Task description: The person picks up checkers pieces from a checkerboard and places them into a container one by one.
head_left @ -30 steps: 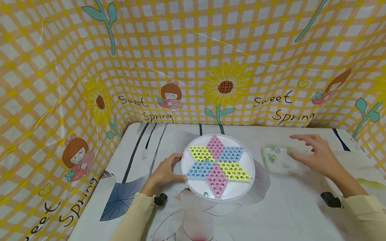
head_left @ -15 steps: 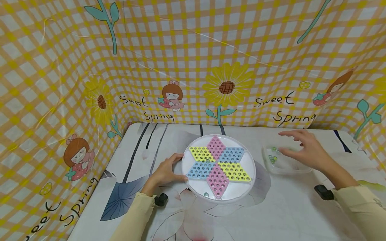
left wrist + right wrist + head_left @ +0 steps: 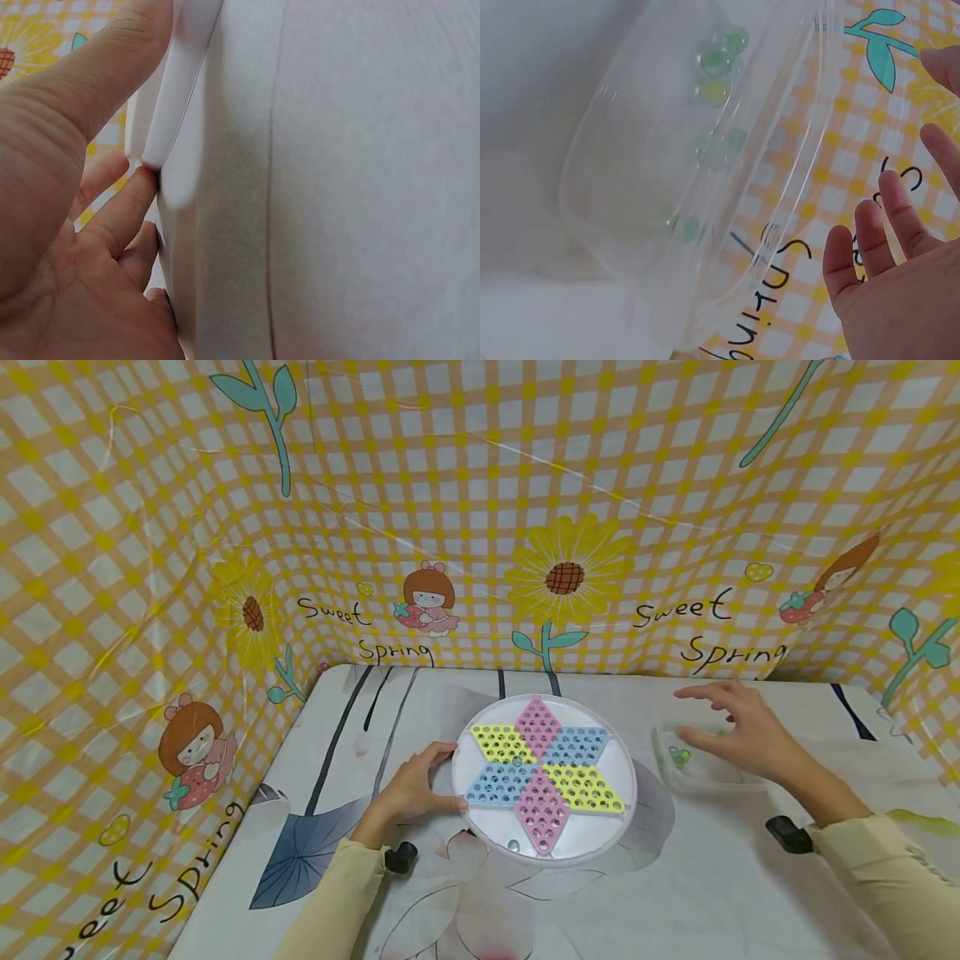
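Note:
A round white Chinese checkers board [image 3: 592, 831] with a pink, yellow and blue star lies mid-table in the head view. One clear marble [image 3: 513, 845] rests on its white front margin, another sits on the star's left side. My left hand [image 3: 408, 789] touches the board's left edge, thumb and fingers spread along the rim; the left wrist view shows the fingertips [image 3: 146, 174] against it. My right hand [image 3: 742, 735] hovers over a clear plastic box [image 3: 712, 783], thumb and fingers apart, nothing between them. Several green and yellowish marbles [image 3: 715, 63] lie in the box.
A white patterned cloth [image 3: 645, 902] covers the table. Yellow checked fabric [image 3: 465, 468] stands as a wall behind and on both sides. A black wrist strap piece [image 3: 401, 857] shows at the left sleeve, and a similar one [image 3: 789, 835] at the right.
My right hand has moved left across the box, its thumb now covering some marbles seen before in the head view. The left hand and the board stay in place.

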### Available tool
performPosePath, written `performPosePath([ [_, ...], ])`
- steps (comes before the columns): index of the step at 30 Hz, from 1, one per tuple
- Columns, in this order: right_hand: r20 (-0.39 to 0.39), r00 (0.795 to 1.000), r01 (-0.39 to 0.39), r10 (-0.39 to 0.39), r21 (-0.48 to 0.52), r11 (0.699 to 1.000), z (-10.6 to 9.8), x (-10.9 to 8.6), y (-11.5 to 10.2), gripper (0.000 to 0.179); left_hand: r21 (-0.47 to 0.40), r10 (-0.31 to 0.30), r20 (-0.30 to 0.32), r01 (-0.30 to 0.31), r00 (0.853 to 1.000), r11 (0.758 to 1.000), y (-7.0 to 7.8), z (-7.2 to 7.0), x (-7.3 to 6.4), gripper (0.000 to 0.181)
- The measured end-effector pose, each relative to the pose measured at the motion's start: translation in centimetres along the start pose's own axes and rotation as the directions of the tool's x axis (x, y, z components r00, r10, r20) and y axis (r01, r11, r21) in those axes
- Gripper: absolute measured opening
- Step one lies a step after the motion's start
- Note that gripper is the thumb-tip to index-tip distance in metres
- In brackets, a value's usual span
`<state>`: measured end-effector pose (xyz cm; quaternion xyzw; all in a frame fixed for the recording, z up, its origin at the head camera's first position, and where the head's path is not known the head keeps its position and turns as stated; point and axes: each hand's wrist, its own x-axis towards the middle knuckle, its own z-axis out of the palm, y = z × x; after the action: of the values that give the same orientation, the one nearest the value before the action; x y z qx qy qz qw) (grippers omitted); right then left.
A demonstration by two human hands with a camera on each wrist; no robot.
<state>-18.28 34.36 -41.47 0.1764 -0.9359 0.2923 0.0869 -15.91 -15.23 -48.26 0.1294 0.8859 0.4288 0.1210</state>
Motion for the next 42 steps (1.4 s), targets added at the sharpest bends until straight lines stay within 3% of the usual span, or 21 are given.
performPosePath([
  [6,0.024,1.000,0.008,-0.008,-0.004,1.000,0.7,0.4,-1.0,0.052,0.000,0.005,-0.001,-0.005,1.000,1.000,0.0,0.1,0.0,0.092],
  [14,0.035,0.996,0.083,-0.084,0.024,0.996,2.0,1.8,-3.3,0.050,0.008,0.008,-0.003,-0.008,1.000,1.000,0.0,0.0,0.1,0.092],
  [21,0.141,0.987,0.067,-0.076,0.064,0.996,3.5,3.4,-5.8,0.049,0.020,0.000,0.001,0.000,1.000,1.000,-0.2,0.0,0.3,0.093],
  [26,0.212,0.972,0.073,-0.097,0.120,0.990,5.1,4.1,-7.5,0.049,0.020,0.000,0.003,0.000,1.000,1.000,-0.1,0.0,0.2,0.093],
  [35,0.277,0.940,0.148,-0.200,0.195,0.969,8.6,4.9,-9.9,0.048,0.037,0.059,0.011,-0.060,0.998,0.998,-0.2,-0.1,0.2,0.093],
  [42,0.360,0.909,0.134,-0.209,0.223,0.966,10.5,5.2,-11.4,0.046,0.048,0.063,0.004,-0.063,0.998,0.997,-0.3,-0.2,0.3,0.092],
])
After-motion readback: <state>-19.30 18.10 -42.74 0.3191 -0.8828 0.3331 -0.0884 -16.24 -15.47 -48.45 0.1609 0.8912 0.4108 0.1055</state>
